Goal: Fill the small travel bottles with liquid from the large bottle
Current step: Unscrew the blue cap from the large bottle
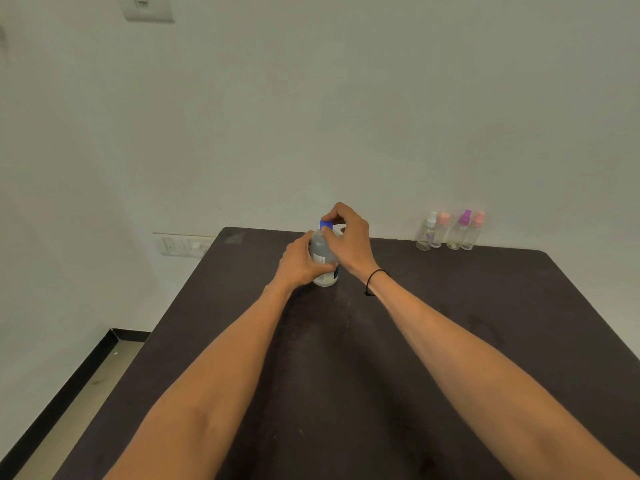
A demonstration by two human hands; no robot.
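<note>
Large clear plastic bottle (323, 258), blue screw cap (325, 225) on, pale label, upright mid-table, partly hidden. Four small clear travel spray bottles (449, 232), white, pink, purple, pink tops, upright in row, far right table edge against wall.

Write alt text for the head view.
The left hand grips an upright clear large bottle on a dark table while the right hand pinches its blue cap. Four small clear spray bottles stand far right, by the wall.
</note>
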